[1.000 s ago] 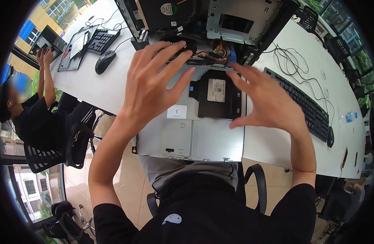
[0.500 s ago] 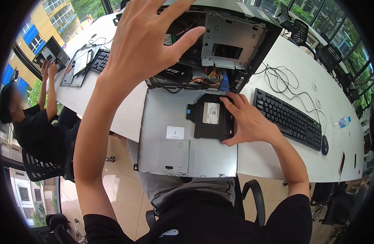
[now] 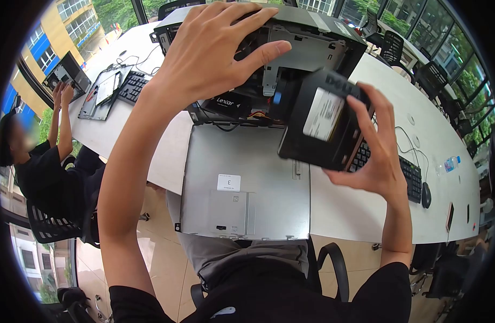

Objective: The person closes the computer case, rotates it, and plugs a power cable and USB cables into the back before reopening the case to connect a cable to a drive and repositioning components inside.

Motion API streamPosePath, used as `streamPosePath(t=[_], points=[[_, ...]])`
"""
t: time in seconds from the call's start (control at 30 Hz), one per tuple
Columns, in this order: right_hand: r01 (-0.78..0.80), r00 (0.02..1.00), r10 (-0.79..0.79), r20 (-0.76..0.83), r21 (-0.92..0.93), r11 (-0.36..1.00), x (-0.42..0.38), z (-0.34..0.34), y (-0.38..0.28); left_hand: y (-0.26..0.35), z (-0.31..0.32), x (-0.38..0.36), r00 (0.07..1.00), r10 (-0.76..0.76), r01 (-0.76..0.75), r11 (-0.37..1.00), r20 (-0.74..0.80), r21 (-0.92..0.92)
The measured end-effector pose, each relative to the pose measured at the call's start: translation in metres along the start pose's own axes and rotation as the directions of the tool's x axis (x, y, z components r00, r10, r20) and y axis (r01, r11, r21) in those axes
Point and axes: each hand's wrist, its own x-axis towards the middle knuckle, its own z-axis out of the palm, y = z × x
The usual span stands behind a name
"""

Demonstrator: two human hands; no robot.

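My right hand (image 3: 379, 153) grips a black slim optical drive (image 3: 298, 137) by its right side, thumb below and fingers above. The drive has a white label and a blue tab, and is tilted in front of the computer case (image 3: 344, 51). With its fingers spread, my left hand (image 3: 204, 59) lies over the case's top edge and hides part of the opening. Inside the case sits a black Lexar drive (image 3: 226, 105) beside coloured wires. Nearer my body, a bare metal side panel (image 3: 274, 199) with a small white sticker lies over my lap.
To the right are a black keyboard (image 3: 410, 175), partly behind my right hand, a mouse (image 3: 426, 195) and loose cables. A water bottle (image 3: 451, 163) lies farther right. At the left, another person (image 3: 56, 172) works with raised hands at an opened computer case (image 3: 70, 81).
My right hand has lifted the optical drive off the metal panel, up and to the right, and tilted it. My left hand has shifted slightly down and right; the case appears lower.
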Motion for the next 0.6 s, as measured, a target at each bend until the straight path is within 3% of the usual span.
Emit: streamPosePath(t=[0.2, 0.6], points=[[0.051, 0.976, -0.087, -0.201, -0.178, 0.983, 0.034, 0.025, 0.021, 0.004, -0.008, -0.004, 0.999, -0.047, 0.046, 0.998, -0.016, -0.050], [0.103, 0.963, -0.181, -0.202, -0.345, 0.933, 0.046, 0.069, 0.044, 0.006, -0.004, -0.011, 1.000, 0.021, -0.020, 0.999, -0.009, 0.042]])
